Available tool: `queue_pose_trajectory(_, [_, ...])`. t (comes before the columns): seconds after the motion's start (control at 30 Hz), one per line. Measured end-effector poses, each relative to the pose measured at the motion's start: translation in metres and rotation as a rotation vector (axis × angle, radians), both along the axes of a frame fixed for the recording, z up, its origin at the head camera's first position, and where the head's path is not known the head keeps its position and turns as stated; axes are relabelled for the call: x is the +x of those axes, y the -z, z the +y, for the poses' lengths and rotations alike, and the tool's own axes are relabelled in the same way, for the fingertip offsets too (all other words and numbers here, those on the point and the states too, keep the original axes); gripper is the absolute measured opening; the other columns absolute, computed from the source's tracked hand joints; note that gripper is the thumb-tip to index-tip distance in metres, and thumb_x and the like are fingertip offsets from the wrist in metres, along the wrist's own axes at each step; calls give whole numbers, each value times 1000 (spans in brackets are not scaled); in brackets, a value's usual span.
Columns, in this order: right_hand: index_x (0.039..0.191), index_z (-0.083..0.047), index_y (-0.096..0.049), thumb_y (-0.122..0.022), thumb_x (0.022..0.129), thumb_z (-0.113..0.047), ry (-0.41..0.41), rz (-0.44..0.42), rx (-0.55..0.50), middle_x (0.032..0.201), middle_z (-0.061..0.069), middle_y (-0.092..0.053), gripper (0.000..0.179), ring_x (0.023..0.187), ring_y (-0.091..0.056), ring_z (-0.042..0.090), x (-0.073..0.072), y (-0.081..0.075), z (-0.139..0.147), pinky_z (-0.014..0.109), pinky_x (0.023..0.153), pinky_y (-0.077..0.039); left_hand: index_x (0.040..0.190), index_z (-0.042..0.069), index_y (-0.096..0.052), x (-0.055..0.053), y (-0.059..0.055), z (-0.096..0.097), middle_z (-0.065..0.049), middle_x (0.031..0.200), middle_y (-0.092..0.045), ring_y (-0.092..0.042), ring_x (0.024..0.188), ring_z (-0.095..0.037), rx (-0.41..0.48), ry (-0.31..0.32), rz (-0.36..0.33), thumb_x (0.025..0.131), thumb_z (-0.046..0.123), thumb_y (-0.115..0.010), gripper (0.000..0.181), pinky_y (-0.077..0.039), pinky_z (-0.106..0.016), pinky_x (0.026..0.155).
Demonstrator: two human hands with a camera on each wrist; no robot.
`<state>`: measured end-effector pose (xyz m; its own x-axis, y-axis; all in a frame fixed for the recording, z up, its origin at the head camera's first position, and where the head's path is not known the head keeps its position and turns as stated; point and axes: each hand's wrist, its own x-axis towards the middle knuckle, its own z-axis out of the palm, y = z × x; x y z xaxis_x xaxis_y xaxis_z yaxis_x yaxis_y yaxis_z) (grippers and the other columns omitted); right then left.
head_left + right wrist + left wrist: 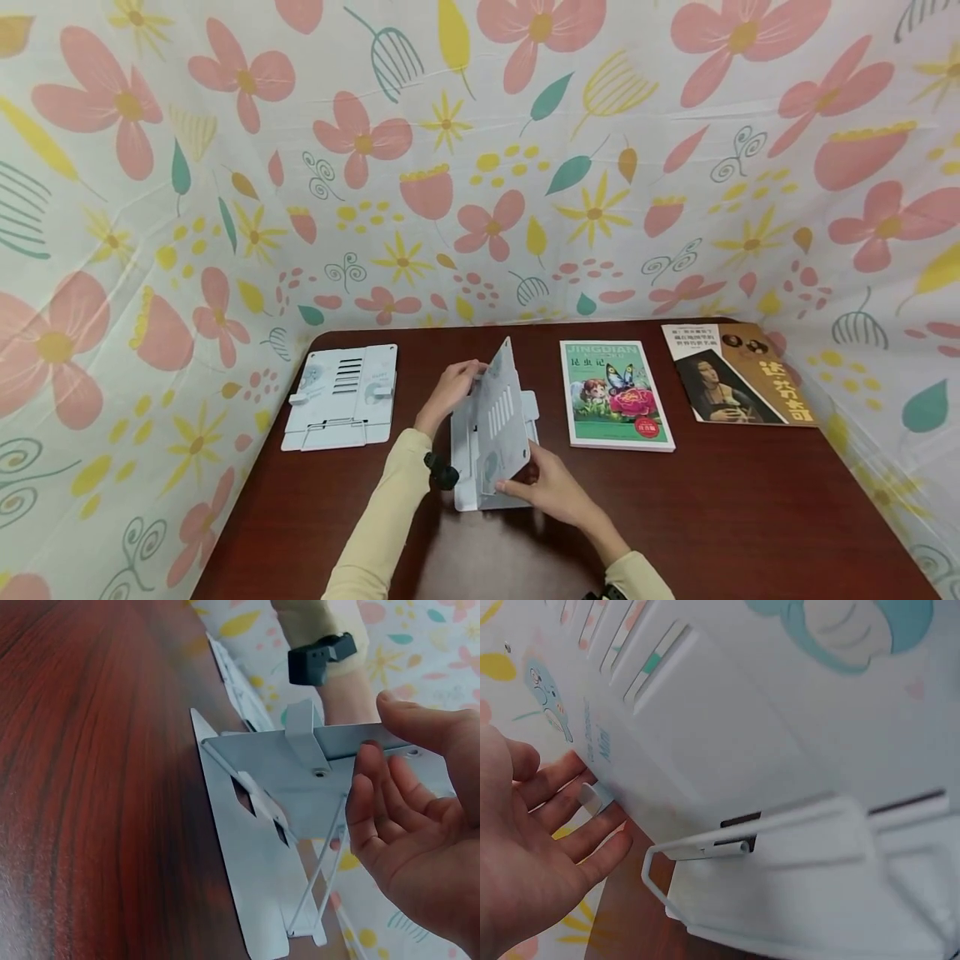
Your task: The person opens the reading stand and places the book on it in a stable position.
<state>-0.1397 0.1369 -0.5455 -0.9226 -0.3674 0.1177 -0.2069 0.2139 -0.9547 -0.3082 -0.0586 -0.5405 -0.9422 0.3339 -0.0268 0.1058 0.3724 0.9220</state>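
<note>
A white metal book stand [501, 417] stands partly unfolded in the middle of the table, its slotted panel tilted up from the base. My right hand [558, 487] pinches the panel's near edge. In the right wrist view, the thumb lies on one side of that edge and the bent fingers on the other, beside a folded clip [301, 735]. At the panel's far edge is my left hand [452, 387]. Its loosely extended fingers [592, 840] reach the edge around a small clip [595, 796], and the thumb stays off the panel. A wire support [319, 877] joins panel and base.
Another white book stand [341, 398] lies folded flat at the left. To the right are a green picture-covered book [617, 396] and, farther back, a brown and white book [738, 375]. A flowered cloth [480, 167] hangs behind the dark wooden table [750, 517].
</note>
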Motion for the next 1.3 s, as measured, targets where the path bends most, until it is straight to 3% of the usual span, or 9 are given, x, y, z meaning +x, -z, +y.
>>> queue_pose_trajectory(0.2, [124, 3, -60, -82, 86, -17, 29, -11, -9, 106, 18, -72, 48, 85, -70, 11, -2, -1, 4, 23, 71, -58, 135, 8, -64, 0, 0, -19, -16, 139, -61, -59, 124, -34, 10, -21, -6, 111, 34, -38, 44, -48, -56, 104])
queue_pose_trajectory(0.47, [113, -3, -65, -83, 85, -21, 78, 16, 43, 87, 7, -68, 38, 68, -59, 7, -5, -3, 9, 21, 59, -51, 132, 7, -65, 4, 3, -44, -15, 136, -63, -59, 127, -31, -12, -54, 13, 110, 30, -44, 38, -52, -48, 103])
queue_pose_trajectory(0.83, [106, -2, -66, -83, 85, -21, 171, -28, 84, 87, 8, -68, 33, 65, -57, 8, -19, -3, 22, 20, 58, -49, 131, 5, -66, 12, 3, -73, -15, 132, -66, -62, 121, -30, -29, -116, 43, 107, 26, -52, 35, -55, -43, 98])
queue_pose_trajectory(1.03, [96, -3, -64, -81, 87, -19, 217, -45, 81, 83, 8, -67, 25, 62, -56, 10, -29, -3, 27, 21, 56, -48, 127, 1, -67, 17, 5, -84, -17, 125, -67, -64, 112, -29, -8, -165, 21, 105, 24, -57, 33, -56, -40, 93])
queue_pose_trajectory(1.3, [92, -1, -63, -81, 87, -23, 325, -65, 124, 78, 9, -65, 29, 63, -61, 14, -47, -7, 30, 23, 57, -52, 126, 1, -68, 22, 12, -99, -18, 127, -68, -65, 115, -30, 38, -241, 4, 103, 22, -60, 33, -57, -43, 95])
